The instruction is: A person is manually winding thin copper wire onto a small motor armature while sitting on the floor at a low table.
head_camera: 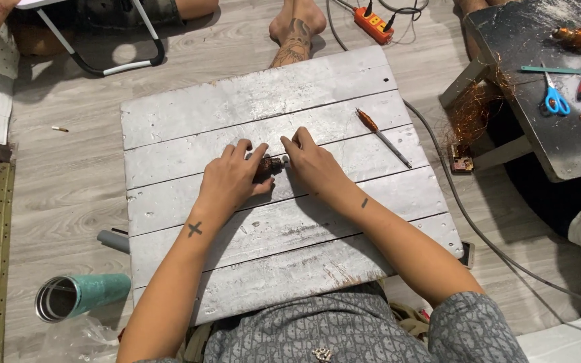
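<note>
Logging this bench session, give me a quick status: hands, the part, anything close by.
Left hand and right hand both pinch a small dark cylindrical part on the grey plank board. Orange-handled tool lies apart, right.

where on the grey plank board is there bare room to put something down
Bare: the board left of the left hand, and its near planks between the forearms. Crowded: the centre, where both hands, right hand included, pinch a small brown part; a screwdriver lies right.
</note>
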